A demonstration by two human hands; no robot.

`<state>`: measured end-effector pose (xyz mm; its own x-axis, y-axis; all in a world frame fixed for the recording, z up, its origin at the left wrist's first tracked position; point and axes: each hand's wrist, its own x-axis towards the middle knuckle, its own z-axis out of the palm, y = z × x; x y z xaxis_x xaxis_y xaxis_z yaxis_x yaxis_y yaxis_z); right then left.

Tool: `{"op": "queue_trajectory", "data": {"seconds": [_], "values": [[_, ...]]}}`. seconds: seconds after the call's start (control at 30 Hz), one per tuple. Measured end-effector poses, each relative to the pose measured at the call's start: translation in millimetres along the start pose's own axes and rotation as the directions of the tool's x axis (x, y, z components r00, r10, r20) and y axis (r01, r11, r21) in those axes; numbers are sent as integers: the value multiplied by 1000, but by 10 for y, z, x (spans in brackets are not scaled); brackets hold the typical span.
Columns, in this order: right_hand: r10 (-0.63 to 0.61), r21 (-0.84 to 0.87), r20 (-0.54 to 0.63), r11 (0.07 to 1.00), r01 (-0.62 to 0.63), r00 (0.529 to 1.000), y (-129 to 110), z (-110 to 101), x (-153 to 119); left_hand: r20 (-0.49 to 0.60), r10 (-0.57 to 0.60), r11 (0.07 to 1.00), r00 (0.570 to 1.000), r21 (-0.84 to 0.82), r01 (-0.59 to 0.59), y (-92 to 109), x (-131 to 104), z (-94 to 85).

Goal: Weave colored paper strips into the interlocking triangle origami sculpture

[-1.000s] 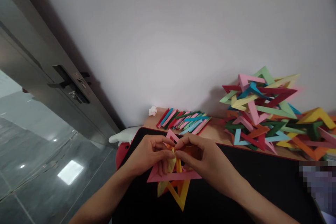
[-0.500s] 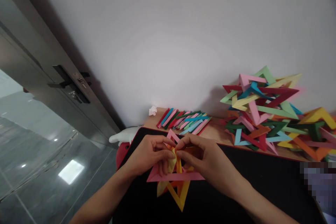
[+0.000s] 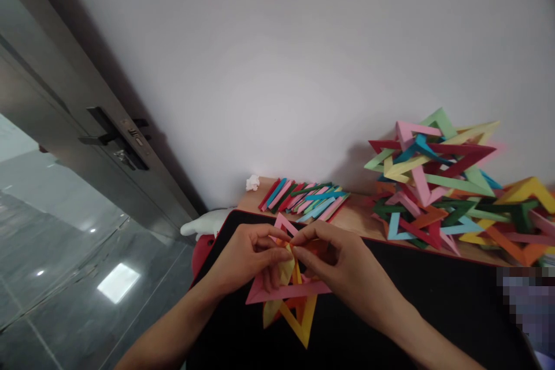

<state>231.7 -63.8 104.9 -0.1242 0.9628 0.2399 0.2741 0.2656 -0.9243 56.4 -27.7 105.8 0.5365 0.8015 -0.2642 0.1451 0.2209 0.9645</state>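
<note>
Between my hands is a star-shaped model of interlocked folded paper [image 3: 299, 289], with pink, yellow, pale yellow and orange strips. My left hand [image 3: 255, 254] is closed on its left side, thumb and index finger pinching near a pale yellow strip. My right hand [image 3: 332, 251] pinches the model from the right, its fingertips almost meeting those of the left hand. The pinched spot itself is mostly covered by my fingers. A yellow point hangs below the pink strip, toward me, and a pink corner sticks up behind my fingers.
A black mat [image 3: 416, 300] lies beneath my hands. Behind it are folded paper strips [image 3: 303, 196] and a crumpled white paper [image 3: 252, 183]. Finished paper stars [image 3: 433, 167] pile up at the right against the wall. A grey door [image 3: 87, 98] stands at the left.
The paper model has shifted very slightly right and turned a little. Both hands keep their pinch, with the left fingertips a touch further right.
</note>
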Motion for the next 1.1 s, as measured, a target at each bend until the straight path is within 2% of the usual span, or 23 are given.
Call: {"op": "queue_trajectory", "data": {"seconds": [0.27, 0.63, 0.83, 1.0, 1.1], "values": [[-24, -42, 12, 999, 25, 1000, 19, -17, 9, -18, 4, 1000, 1000, 13, -4, 5, 9, 14], [-33, -87, 127, 995, 44, 991, -12, -126, 80, -59, 31, 999, 998, 27, -29, -10, 12, 33], [-9, -105, 77, 994, 17, 997, -20, -40, 108, -89, 40, 998, 995, 52, -35, -34, 14, 5], [7, -76, 157, 997, 6, 988, -45, -57, 107, -79, 28, 998, 997, 56, -23, -26, -16, -3], [-22, -85, 93, 996, 30, 995, -27, -20, 86, -102, 36, 997, 994, 71, -29, -13, -21, 9]]}}
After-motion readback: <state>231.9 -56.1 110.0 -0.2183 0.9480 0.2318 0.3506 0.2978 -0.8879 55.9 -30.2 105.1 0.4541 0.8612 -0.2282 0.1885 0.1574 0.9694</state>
